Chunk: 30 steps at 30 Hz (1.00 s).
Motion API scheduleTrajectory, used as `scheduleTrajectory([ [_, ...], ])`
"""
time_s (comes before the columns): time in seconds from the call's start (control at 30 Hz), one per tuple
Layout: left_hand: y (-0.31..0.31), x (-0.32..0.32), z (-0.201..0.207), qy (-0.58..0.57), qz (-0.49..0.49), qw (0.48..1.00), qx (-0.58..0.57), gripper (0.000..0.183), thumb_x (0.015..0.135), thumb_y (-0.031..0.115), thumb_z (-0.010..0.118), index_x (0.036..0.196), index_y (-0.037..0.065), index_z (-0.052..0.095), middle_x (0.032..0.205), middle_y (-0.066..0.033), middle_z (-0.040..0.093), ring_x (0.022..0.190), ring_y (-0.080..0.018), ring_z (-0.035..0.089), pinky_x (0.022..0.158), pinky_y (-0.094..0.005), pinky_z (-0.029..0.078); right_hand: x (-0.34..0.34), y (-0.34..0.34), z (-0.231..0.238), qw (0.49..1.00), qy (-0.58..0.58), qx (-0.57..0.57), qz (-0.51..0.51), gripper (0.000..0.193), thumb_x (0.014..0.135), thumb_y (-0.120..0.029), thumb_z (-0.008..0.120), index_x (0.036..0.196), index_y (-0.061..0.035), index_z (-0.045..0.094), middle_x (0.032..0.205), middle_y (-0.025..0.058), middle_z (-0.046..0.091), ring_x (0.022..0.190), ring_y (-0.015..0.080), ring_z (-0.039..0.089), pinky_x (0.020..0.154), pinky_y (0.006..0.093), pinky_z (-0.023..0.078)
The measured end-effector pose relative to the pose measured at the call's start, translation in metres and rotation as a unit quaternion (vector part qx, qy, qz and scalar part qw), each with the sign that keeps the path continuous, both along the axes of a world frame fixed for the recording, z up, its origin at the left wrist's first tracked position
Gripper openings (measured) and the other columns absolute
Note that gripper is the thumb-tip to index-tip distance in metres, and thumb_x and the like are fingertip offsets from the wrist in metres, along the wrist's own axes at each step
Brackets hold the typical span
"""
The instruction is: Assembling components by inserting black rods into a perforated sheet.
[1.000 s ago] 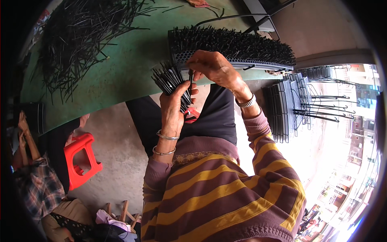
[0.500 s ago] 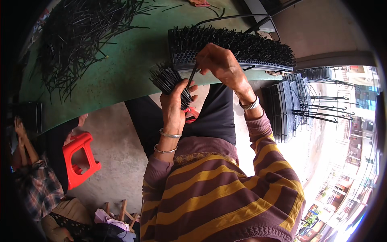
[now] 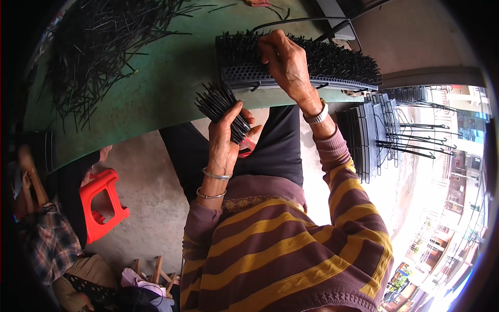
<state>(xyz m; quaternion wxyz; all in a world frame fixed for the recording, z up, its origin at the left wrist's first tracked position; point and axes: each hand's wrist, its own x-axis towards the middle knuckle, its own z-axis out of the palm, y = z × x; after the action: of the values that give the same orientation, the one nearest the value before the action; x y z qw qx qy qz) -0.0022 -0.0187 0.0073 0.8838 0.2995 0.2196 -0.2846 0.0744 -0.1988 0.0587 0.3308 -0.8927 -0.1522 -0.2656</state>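
My left hand (image 3: pixel 224 132) is wrapped round a bundle of thin black sticks (image 3: pixel 214 105), held just off the near edge of the green table. Its stick ends fan out up and to the left. My right hand (image 3: pixel 292 67) is over a long black panel with a honeycomb of holes (image 3: pixel 243 74), its fingertips pinched among the upright black strips (image 3: pixel 338 54) that fill most of it. Whatever the pinch holds is hidden by the fingers. The row of holes along the panel's near side shows bare.
Loose black sticks (image 3: pixel 96 49) lie heaped on the green table (image 3: pixel 166 73) at far left. Stacked mesh racks with hooked wires (image 3: pixel 371 135) stand at right. A red stool (image 3: pixel 106 205) is on the floor at left, beside another person in a plaid shirt (image 3: pixel 49 236).
My right hand has moved up and away from the bundle, onto the strip-filled panel. The stick seen between its fingers before is out of sight. My left hand has barely shifted.
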Motion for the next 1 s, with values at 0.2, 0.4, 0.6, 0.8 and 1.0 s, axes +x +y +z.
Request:
scheduleTrajectory([
  [0.2,0.001,0.003,0.003,-0.024,-0.005,0.999,0.021,0.015,0.088,0.019,0.07,0.085,0.007,0.061,0.069,-0.005,0.061,0.059,-0.0131,0.058,0.053,-0.0331,0.055,0.0,-0.004,0.002,1.0,0.011,0.009,0.004,0.007,0.09,0.0,0.06,0.097,-0.0003,0.058,0.072,0.0078,0.061,0.06,0.0135,0.061,0.054,0.0267,0.047],
  [0.4,0.001,0.003,0.002,-0.032,-0.001,0.999,0.016,0.016,0.089,0.021,0.07,0.088,0.007,0.061,0.069,-0.0067,0.063,0.058,-0.0133,0.058,0.049,-0.0299,0.05,0.002,-0.006,-0.001,1.0,0.027,0.01,-0.001,0.008,0.09,0.0,0.06,0.098,-0.0007,0.059,0.074,0.0076,0.062,0.06,0.0125,0.06,0.054,0.0262,0.047],
  [0.6,0.003,0.003,0.003,-0.027,-0.002,0.999,0.027,0.016,0.088,0.019,0.07,0.087,0.005,0.062,0.071,-0.0078,0.064,0.058,-0.0134,0.059,0.049,-0.0292,0.05,-0.002,-0.004,0.0,1.0,0.011,-0.025,0.013,0.011,0.089,0.003,0.06,0.099,-0.0009,0.059,0.081,0.0099,0.063,0.064,0.0174,0.061,0.057,0.0286,0.049],
  [0.8,0.002,0.003,0.007,0.0,-0.001,0.999,0.034,0.015,0.087,0.018,0.07,0.084,0.004,0.064,0.071,-0.0071,0.065,0.057,-0.0129,0.06,0.048,-0.0278,0.049,0.008,-0.005,-0.01,0.994,0.032,-0.06,0.088,0.013,0.085,0.0,0.066,0.098,-0.0024,0.064,0.088,0.0089,0.063,0.072,0.0215,0.065,0.063,0.0298,0.052],
  [1.0,0.002,0.002,0.002,-0.026,0.011,1.0,0.014,0.016,0.087,0.019,0.07,0.081,0.005,0.065,0.071,-0.0052,0.065,0.058,-0.012,0.06,0.048,-0.026,0.047,0.009,-0.003,-0.014,0.99,-0.006,-0.127,0.063,0.014,0.08,-0.01,0.074,0.093,-0.0104,0.07,0.086,0.006,0.062,0.076,0.0216,0.063,0.066,0.0312,0.051],
])
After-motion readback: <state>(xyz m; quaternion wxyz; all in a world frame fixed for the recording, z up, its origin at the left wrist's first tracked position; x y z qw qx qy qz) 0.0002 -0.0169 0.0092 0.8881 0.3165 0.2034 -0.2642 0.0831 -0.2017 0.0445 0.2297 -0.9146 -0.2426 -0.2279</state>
